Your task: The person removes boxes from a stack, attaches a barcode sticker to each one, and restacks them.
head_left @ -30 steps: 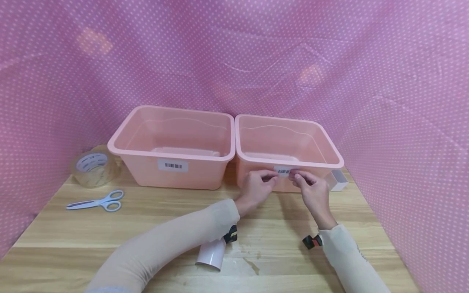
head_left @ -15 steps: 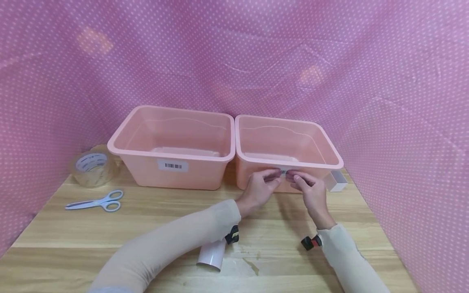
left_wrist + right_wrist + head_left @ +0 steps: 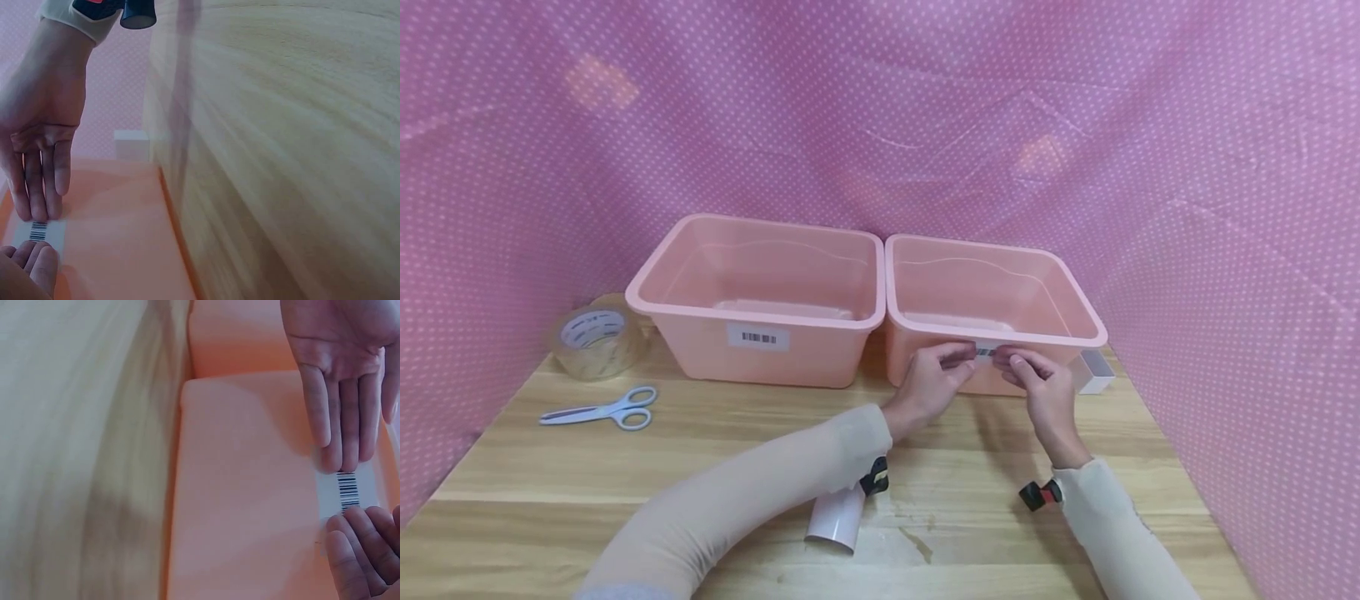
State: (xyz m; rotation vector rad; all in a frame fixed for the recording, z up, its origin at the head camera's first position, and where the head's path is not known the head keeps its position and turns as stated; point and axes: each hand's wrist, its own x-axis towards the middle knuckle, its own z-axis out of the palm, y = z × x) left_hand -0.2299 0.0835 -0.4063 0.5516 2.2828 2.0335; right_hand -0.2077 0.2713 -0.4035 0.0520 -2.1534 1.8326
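Observation:
A white barcode label [image 3: 986, 352] lies flat on the front wall of the right pink bin [image 3: 992, 335], just under its rim. My left hand [image 3: 928, 385] rests straight fingertips on the label's left end. From the other side, my right hand [image 3: 1048, 402] touches the right end with extended fingers. The right wrist view has the barcode label [image 3: 348, 490] showing between both sets of fingertips, its ends partly covered. A second pink bin [image 3: 775, 320] stands to the left, bearing a similar barcode label [image 3: 758, 337].
Light blue scissors [image 3: 602, 410] lie on the wooden table [image 3: 737, 417] at the left, with a roll of clear tape [image 3: 597, 354] behind them. A pale glossy curled sheet [image 3: 835, 521] lies below my left forearm. A small white box [image 3: 1096, 372] sits beside the right bin.
My hands first slid inward over the label until little of it showed, then moved slightly apart again, with more of the barcode visible now. The bins stay in place.

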